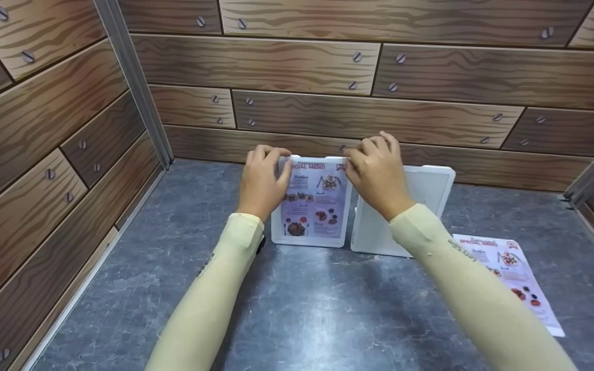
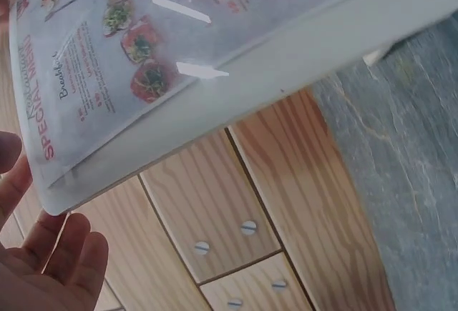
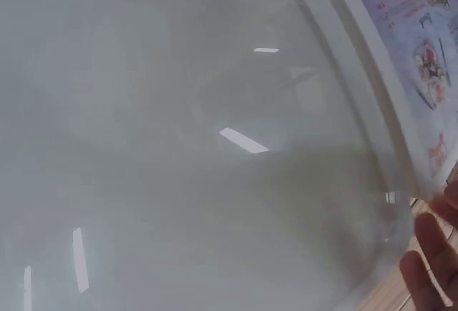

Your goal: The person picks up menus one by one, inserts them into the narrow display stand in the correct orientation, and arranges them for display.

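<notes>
A white-rimmed menu holder stands upright near the back wall, with a printed menu behind its clear front. My left hand pinches its top left corner, thumb on the front. In the left wrist view, the fingertips lie at the corner of the holder. My right hand pinches the top right corner; several of its fingers show at the right edge of the right wrist view. Beside it, partly behind my right hand, leans a second white holder with no menu in it.
A loose menu sheet lies on the grey marbled tabletop at the right, partly under my right forearm in the head view. Wood-patterned walls enclose the back and sides, with a metal corner post at the left.
</notes>
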Motion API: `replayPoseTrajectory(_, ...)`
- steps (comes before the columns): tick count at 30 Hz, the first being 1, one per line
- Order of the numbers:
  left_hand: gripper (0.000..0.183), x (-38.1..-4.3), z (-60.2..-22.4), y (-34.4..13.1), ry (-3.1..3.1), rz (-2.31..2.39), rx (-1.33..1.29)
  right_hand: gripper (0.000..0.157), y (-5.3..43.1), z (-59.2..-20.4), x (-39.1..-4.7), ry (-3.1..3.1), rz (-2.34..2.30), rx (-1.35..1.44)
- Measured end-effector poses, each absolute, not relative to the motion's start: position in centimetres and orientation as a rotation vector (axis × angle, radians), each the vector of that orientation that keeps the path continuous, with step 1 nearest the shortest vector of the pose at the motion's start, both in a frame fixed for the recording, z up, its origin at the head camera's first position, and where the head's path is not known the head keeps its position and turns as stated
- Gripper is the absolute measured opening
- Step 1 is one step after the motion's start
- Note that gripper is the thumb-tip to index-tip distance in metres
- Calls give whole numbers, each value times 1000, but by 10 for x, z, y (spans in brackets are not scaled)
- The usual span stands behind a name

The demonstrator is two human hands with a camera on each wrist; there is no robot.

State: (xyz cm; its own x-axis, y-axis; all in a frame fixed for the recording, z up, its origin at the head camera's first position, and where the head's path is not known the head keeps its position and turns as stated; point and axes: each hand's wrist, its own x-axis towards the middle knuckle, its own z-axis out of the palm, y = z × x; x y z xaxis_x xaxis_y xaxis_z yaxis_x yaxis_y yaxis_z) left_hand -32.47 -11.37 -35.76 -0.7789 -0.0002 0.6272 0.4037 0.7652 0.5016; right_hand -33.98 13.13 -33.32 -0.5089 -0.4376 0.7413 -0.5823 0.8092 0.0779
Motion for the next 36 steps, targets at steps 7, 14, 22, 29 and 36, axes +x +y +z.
replayPoseTrajectory(7, 31, -322, -362, -108, -2325, -910, -322, 18, 148, -336, -333, -2218, 287, 775)
replayPoseTrajectory(14, 43, -312, -385, -113, -2210, -1308, -238, 29, 181, -351, -311, -2118, 683, 630)
replayPoseTrajectory(22, 34, -303, -428, -130, -2201, -1623, -112, 27, 224, -390, -280, -2015, 962, 452)
replayPoseTrajectory(29, 25, -301, -449, -138, -2295, -1638, -91, 29, 253, -412, -263, -2003, 1069, 310)
replayPoseTrajectory(36, 20, -303, -458, -137, -2363, -1614, -85, 24, 278, -427, -256, -2028, 1084, 221)
